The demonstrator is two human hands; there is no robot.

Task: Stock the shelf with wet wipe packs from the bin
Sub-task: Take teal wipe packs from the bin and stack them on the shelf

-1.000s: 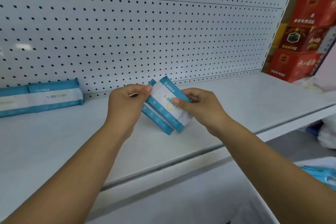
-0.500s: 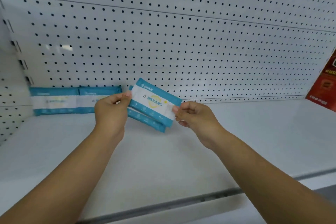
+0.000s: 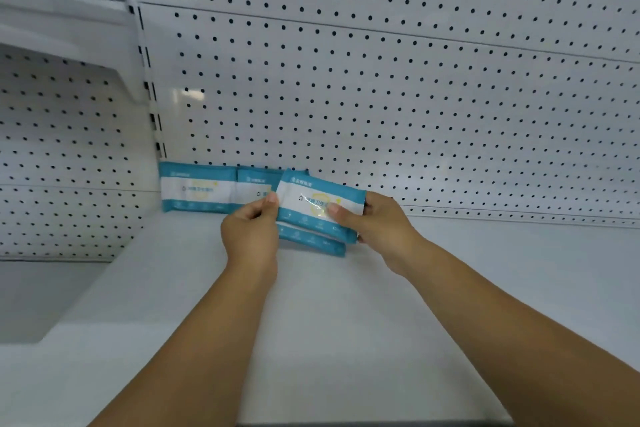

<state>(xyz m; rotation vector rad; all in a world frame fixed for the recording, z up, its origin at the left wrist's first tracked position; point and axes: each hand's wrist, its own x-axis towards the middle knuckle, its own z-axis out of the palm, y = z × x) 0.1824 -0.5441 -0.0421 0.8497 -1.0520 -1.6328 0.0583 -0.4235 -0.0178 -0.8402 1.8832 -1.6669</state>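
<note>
The left hand [image 3: 251, 229] and right hand [image 3: 377, 222] carry the held packs [image 3: 318, 204] back and leftward; they now overlap the shelved packs [image 3: 197, 191] (clearly apart a second ago).

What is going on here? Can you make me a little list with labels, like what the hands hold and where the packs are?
place: white shelf with pegboard back panel
left hand: pinches left edge of front pack
right hand: grips its right end, thumb on its face
second pack: behind and below the front pack
on shelf: left shelved pack and right shelved pack, standing against the panel
pack colours: teal and white
</note>
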